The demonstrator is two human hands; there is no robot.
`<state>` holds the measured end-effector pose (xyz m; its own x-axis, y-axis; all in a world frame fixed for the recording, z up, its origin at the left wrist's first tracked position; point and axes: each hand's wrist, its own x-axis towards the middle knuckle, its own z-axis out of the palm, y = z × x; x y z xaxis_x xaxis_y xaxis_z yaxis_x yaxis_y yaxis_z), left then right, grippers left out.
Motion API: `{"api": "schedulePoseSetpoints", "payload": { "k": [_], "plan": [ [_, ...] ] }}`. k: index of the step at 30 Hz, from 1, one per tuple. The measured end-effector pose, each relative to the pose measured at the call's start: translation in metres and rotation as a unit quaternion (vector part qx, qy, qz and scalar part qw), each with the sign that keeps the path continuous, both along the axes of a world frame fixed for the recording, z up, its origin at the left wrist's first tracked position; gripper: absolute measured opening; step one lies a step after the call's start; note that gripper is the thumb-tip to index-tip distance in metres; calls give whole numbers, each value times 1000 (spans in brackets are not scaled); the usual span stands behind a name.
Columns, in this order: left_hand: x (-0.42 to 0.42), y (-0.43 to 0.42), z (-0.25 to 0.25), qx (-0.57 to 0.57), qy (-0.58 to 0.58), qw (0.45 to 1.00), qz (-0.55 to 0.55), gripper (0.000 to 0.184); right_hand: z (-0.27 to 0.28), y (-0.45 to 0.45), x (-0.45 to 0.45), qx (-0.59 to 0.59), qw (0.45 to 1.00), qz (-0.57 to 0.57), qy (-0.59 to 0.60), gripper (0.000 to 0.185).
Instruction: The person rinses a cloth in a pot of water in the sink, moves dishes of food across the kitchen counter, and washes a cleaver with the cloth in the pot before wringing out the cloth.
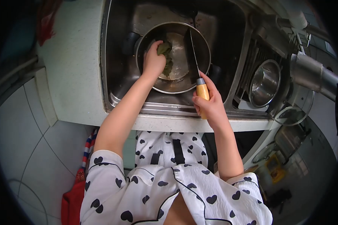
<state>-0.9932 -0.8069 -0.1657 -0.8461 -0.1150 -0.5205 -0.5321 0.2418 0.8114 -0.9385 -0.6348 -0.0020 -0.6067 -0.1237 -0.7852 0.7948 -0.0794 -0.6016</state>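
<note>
A round metal pot (pixel 161 88) stands in the sink (pixel 229 41), with a little water at its bottom. Inside its left part, my left hand (pixel 154 62) has its fingers closed on dark green leaves (pixel 168 63), which hang down into the pot. My right hand (pixel 210 99) grips the yellow wooden handle of a knife (pixel 202 98) at the pot's lower right edge. The broad dark blade points away from me, over the right part of the pot.
A metal bowl (pixel 265 83) sits in a rack to the right of the sink, near a glass lid (pixel 302 114). Pale countertop (pixel 73 60) lies on the left. Dark pot handles stick out left and right. Something red hangs at the lower left.
</note>
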Motion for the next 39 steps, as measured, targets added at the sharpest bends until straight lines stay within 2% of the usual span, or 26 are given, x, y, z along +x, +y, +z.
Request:
{"api": "schedulePoseSetpoints", "payload": {
  "k": [1, 2, 3, 6, 7, 10, 11, 14, 18, 20, 21, 22, 23, 26, 27, 33, 39],
  "plan": [
    [0, 3, 5, -151, 22, 986, -69, 58, -3, 0, 0, -9, 1000, -13, -12, 72],
    [-1, 6, 9, -298, 45, 944, -136, 59, -7, 0, -1, -18, 999, -25, -24, 72],
    [2, 6, -10, -288, 79, 944, -140, 59, -12, 0, 0, -27, 999, -38, -27, 72],
    [-2, 11, -20, -327, 43, 914, -234, 60, -24, -2, 3, -47, 996, -71, -32, 73],
    [-3, 12, -20, -339, -3, 905, -257, 63, -26, -4, 3, -48, 995, -77, -32, 73],
    [-4, 12, -21, -374, -23, 875, -307, 67, -29, -3, 3, -47, 994, -90, -38, 73],
    [-2, 11, -34, -433, -8, 839, -331, 73, -30, -3, 3, -49, 994, -94, -42, 73],
    [-4, 7, -44, -443, -8, 825, -352, 72, -37, -1, 6, -71, 990, -111, -51, 75],
    [-10, 3, -47, -188, -35, 959, -208, 61, -41, 0, 9, -117, 978, -158, -67, 77],
    [-15, 5, -19, -27, -58, 991, -118, 56, -39, 0, 11, -129, 973, -174, -76, 78],
    [-11, 9, 14, 11, -16, 996, -92, 52, -38, -1, 12, -135, 972, -175, -75, 77],
    [-5, 10, 26, 42, 36, 991, -119, 50, -37, -1, 12, -141, 972, -175, -72, 77],
    [4, 14, 41, 10, 138, 980, -145, 46, -36, -1, 11, -147, 971, -175, -68, 77],
    [17, 28, 83, 39, 126, 965, -227, 42, -30, -5, 8, -156, 972, -161, -71, 77],
    [21, 34, 84, 26, 130, 971, -201, 43, -28, -4, 8, -166, 972, -152, -68, 78],
    [23, 49, 64, -37, 171, 980, -91, 50, -19, 7, 8, -180, 975, -118, -61, 79],
    [4, 38, 30, -51, 173, 978, -101, 52, -18, 12, 10, -199, 970, -114, -78, 78]
  ]
}}
